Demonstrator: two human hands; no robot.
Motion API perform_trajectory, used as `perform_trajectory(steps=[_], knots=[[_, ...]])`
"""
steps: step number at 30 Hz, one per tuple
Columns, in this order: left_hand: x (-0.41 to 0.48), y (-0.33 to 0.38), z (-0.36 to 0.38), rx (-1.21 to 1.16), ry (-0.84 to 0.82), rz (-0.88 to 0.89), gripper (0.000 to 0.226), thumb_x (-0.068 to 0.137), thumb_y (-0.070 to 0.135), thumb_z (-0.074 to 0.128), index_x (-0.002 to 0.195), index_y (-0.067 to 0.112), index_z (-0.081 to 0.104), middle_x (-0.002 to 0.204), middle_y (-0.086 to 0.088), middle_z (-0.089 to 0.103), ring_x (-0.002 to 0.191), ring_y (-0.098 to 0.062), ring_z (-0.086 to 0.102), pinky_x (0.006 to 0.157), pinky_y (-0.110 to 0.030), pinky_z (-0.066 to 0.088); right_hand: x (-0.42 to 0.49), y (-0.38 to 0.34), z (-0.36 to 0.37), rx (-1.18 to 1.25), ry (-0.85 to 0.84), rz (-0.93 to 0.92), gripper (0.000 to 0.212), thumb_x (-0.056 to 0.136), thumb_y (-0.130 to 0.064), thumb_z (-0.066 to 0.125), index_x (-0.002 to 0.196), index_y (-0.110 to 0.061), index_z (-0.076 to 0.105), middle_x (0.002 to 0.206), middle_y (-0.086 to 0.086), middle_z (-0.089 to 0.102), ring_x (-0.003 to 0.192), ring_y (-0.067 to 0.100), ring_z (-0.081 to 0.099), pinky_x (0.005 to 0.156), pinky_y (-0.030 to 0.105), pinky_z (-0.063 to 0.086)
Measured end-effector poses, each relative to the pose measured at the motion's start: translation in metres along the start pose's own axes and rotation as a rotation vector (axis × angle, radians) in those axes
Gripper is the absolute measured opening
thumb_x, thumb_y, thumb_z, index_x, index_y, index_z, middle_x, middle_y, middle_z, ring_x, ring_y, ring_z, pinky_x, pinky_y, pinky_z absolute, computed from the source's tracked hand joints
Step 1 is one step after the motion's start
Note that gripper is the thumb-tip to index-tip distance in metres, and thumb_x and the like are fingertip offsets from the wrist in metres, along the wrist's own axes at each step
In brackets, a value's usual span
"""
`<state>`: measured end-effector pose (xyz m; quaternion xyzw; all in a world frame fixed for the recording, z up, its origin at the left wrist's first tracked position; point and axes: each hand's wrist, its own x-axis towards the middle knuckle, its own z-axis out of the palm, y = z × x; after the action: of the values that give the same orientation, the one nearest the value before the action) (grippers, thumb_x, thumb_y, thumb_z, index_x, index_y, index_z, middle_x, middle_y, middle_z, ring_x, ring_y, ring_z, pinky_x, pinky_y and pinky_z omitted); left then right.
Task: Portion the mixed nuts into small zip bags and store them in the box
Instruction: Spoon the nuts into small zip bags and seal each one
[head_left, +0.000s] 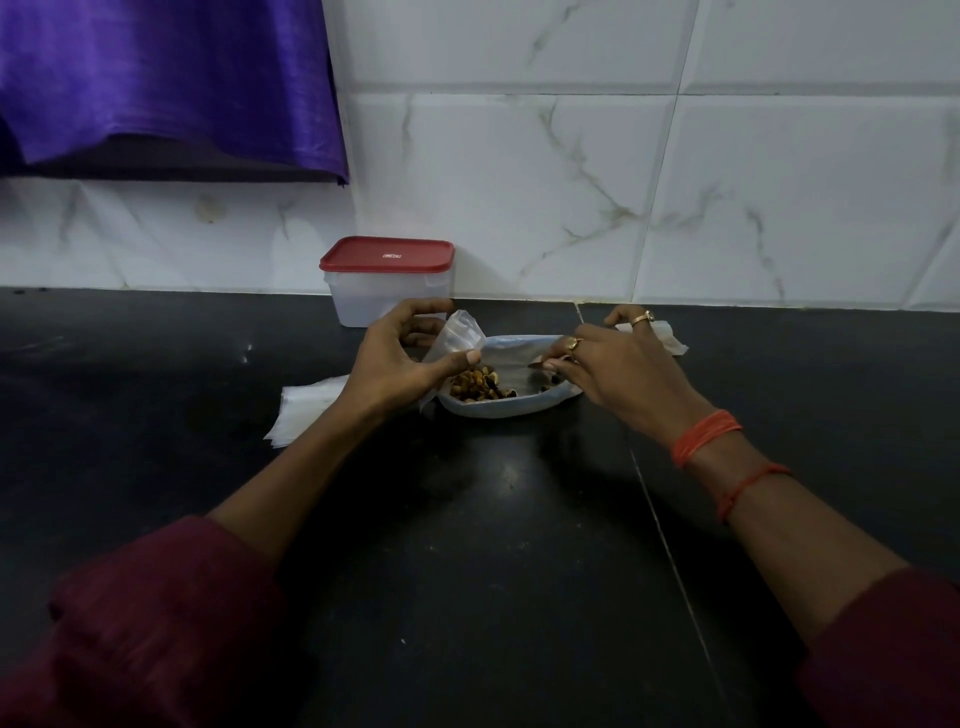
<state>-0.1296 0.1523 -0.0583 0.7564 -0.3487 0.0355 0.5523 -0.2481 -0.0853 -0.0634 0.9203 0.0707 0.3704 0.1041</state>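
Observation:
A pale shallow dish (511, 408) of mixed nuts (478, 387) sits on the dark counter, near the wall. My left hand (400, 358) holds a small clear zip bag (457, 338) at the dish's left edge, thumb and fingers curled round it. My right hand (618, 364) reaches into the dish's right side and pinches nuts with its fingertips. Behind my left hand stands a translucent box (363, 299) with a red lid (387, 253), closed. What the right fingertips hold is mostly hidden.
A stack of empty zip bags (304, 410) lies on the counter left of the dish. Another clear bag (667, 338) lies behind my right hand. A marble-tiled wall (675, 197) backs the black counter (467, 545), and purple cloth (171, 78) hangs at the upper left.

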Motion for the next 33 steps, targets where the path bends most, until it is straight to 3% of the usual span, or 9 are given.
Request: perform_trajectory(steps=[8, 14, 22, 27, 33], knots=[[0.001, -0.003, 0.001, 0.008, -0.028, -0.048, 0.068, 0.072, 0.031, 0.085, 0.133, 0.023, 0.055, 0.128, -0.002, 0.061, 0.110, -0.014, 0.060, 0.078, -0.018, 0.053, 0.013, -0.003, -0.004, -0.114, -0.094, 0.028, 0.055, 0.100, -0.045, 0.017, 0.094, -0.022, 0.066, 0.083, -0.004, 0.070, 0.076, 0.020, 0.067, 0.100, 0.038, 0.026], [0.000, 0.000, 0.000, 0.013, -0.072, -0.063, 0.075, 0.064, 0.043, 0.081, 0.132, 0.023, 0.055, 0.127, -0.003, 0.061, 0.110, -0.016, 0.061, 0.078, -0.018, 0.052, 0.015, -0.008, -0.007, -0.082, 0.010, 0.144, 0.044, 0.102, -0.036, 0.035, 0.074, -0.015, 0.062, 0.060, 0.004, 0.064, 0.060, 0.026, 0.061, 0.095, 0.043, 0.041], [0.001, 0.001, -0.001, 0.062, -0.090, -0.062, 0.071, 0.073, 0.022, 0.085, 0.135, 0.022, 0.051, 0.123, 0.002, 0.058, 0.102, -0.009, 0.059, 0.075, -0.016, 0.050, 0.011, -0.012, -0.004, 0.187, 0.113, 0.416, 0.062, 0.099, -0.043, 0.029, 0.071, -0.009, 0.071, 0.059, 0.009, 0.065, 0.062, 0.026, 0.062, 0.072, 0.041, 0.052], [-0.001, 0.002, -0.001, 0.059, -0.073, -0.067, 0.073, 0.071, 0.025, 0.086, 0.135, 0.018, 0.053, 0.119, 0.003, 0.060, 0.109, -0.017, 0.061, 0.088, -0.031, 0.056, 0.008, -0.015, 0.002, 0.429, 0.139, 0.559, 0.060, 0.099, -0.049, 0.032, 0.072, -0.012, 0.070, 0.055, -0.002, 0.066, 0.056, 0.013, 0.066, 0.066, 0.039, 0.056], [0.000, -0.001, -0.002, 0.076, -0.053, -0.120, 0.070, 0.070, 0.031, 0.085, 0.132, 0.015, 0.058, 0.117, 0.006, 0.063, 0.102, -0.009, 0.061, 0.079, -0.016, 0.050, 0.007, -0.023, -0.003, 0.542, 0.199, 0.618, 0.039, 0.105, -0.032, 0.049, 0.080, -0.015, 0.074, 0.055, -0.007, 0.067, 0.053, 0.004, 0.067, 0.069, 0.033, 0.059]])
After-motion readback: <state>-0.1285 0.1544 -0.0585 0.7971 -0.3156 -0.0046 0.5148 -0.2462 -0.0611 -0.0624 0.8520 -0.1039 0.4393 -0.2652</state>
